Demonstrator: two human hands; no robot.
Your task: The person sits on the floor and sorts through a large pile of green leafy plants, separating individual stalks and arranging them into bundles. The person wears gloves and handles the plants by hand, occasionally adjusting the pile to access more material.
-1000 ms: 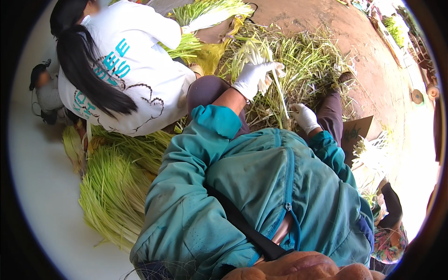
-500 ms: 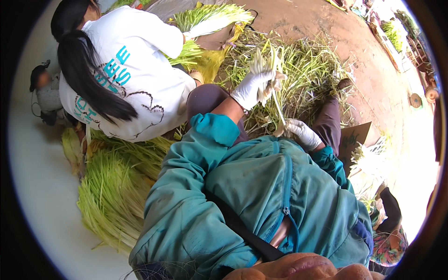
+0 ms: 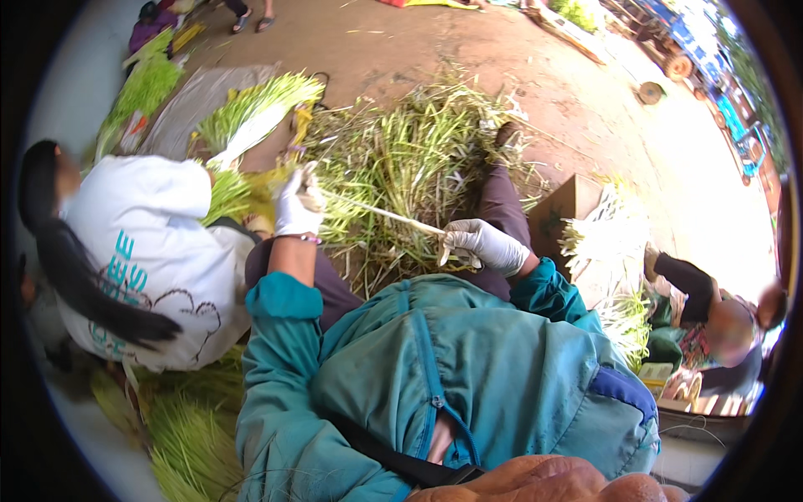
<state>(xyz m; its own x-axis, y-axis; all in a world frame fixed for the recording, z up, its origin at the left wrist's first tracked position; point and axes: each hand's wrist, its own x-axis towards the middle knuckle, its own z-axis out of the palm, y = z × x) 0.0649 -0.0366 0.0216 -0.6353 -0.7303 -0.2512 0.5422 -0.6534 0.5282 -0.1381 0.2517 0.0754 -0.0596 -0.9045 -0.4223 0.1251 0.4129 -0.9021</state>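
Observation:
A long, thin, pale stalk (image 3: 376,209) is stretched between my two gloved hands, above a heap of cut green leaves and stalks (image 3: 410,159). My left hand (image 3: 299,205), in a white glove, is closed at the stalk's far left end, with its fingers bent. My right hand (image 3: 495,246), also in a white glove, is closed on the near right end, close to the front of my jacket. Pale, limp bits show at the right fingertips; I cannot make out what they are.
A co-worker in a white shirt (image 3: 167,251) sits close on my left. Trimmed green bundles (image 3: 259,113) lie beyond them, and more greens (image 3: 192,443) lie behind. On my right are a cardboard box (image 3: 569,205), pale-ended stalks (image 3: 611,243) and another person (image 3: 711,309).
The view has swung, so the surroundings sit lower and further left. My hands have moved apart, with the stalk stretched between them. The white bunch at my left hand no longer shows.

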